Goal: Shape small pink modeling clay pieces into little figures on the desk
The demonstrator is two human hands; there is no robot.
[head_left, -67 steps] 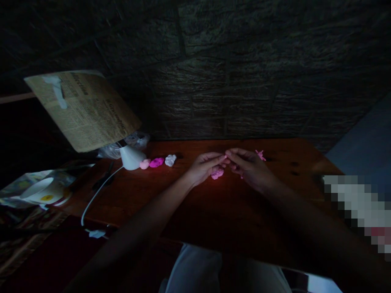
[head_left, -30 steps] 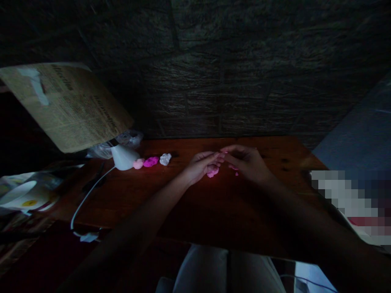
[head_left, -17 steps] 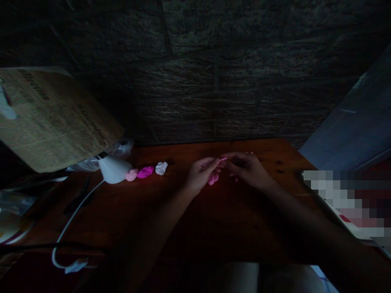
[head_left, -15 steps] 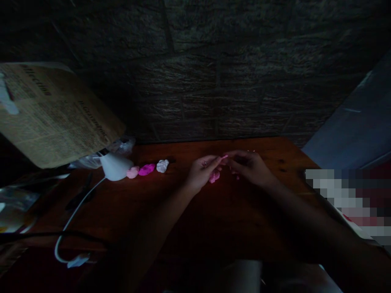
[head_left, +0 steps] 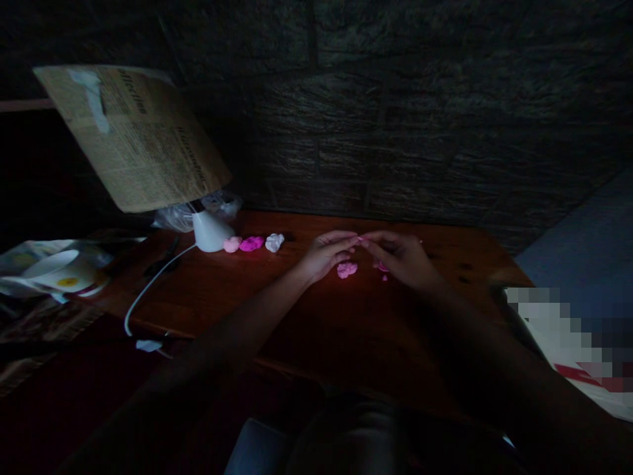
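Observation:
Over the wooden table [head_left: 316, 323], my left hand [head_left: 324, 256] and my right hand [head_left: 405, 260] meet fingertip to fingertip. Between them they pinch a small bit of pink modelling clay [head_left: 360, 240], mostly covered by the fingers. A crumpled pink clay lump [head_left: 347, 270] lies on the wood just below the left fingers. Under my right hand are a pink piece [head_left: 382, 266], partly hidden, and a tiny crumb [head_left: 384, 278]. Further left, a pale pink lump [head_left: 232, 245], a magenta lump [head_left: 252, 244] and a white lump [head_left: 275, 243] sit in a row.
A lamp with a white base [head_left: 210, 234] and newsprint shade [head_left: 143, 145] stands at the left, its white cord [head_left: 141, 293] running over the front edge. Beyond it are a dark object [head_left: 162, 262] and a white cup [head_left: 62, 270]. A stone-patterned wall [head_left: 346, 119] rises behind the table.
The view has shifted, so the lamp and row of lumps appear further right and higher. My hands stay together; the pink strip that stuck up between them now shows less.

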